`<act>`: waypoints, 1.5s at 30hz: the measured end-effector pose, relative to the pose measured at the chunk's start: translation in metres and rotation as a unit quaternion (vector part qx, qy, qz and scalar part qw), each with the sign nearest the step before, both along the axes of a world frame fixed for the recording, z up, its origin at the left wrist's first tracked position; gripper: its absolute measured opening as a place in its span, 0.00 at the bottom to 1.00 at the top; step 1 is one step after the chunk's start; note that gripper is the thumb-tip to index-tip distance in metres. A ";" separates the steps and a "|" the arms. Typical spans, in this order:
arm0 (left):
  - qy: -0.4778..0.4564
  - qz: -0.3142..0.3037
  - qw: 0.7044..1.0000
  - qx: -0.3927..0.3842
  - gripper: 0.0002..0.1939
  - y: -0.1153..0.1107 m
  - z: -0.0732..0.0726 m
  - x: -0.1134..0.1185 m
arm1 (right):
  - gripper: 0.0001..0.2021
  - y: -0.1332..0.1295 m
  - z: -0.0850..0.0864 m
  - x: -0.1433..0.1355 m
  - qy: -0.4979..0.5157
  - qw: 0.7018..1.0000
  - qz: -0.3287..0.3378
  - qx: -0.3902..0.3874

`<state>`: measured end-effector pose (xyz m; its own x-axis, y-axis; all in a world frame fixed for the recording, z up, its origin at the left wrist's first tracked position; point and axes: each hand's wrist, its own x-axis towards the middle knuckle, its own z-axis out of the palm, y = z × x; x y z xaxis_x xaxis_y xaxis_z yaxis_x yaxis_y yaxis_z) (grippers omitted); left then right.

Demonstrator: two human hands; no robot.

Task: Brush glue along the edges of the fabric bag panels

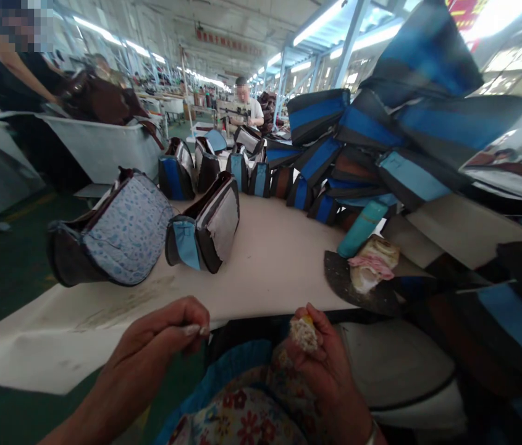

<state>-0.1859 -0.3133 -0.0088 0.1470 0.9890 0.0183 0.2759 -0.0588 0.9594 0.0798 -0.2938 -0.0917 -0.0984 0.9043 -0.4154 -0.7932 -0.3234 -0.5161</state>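
My left hand point(168, 337) is in front of the table's near edge, fingers curled and thumb pressed to them. Anything pinched there is too small to make out. My right hand point(328, 358) is closed around a rough, crusty whitish lump with a yellow part point(304, 334); its exact kind does not show. Both hands hang above my flowered apron point(246, 414), apart from each other. Nearest to the left hand on the table stand a bag piece with pale blue patterned lining point(128, 228) and a grey and light-blue bag piece point(205, 228).
A pale table point(270, 259) spreads before me. At its right lie a teal bottle point(362, 227) and a stained whitish container with pink cloth point(372, 266). Blue and grey bag pieces point(376, 123) pile high on the right. A person point(15, 68) stands by a white bin point(103, 145).
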 end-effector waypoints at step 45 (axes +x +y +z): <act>0.378 -0.073 0.777 0.498 0.07 0.028 -0.041 0.097 | 0.19 0.002 -0.013 -0.004 0.204 0.978 0.000 -0.029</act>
<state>-0.0889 -0.2858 -0.0498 0.5973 0.5112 0.6180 0.6592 -0.7518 -0.0152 0.0755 -0.2915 -0.1042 -0.2664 0.8803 -0.3925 -0.9297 -0.3421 -0.1363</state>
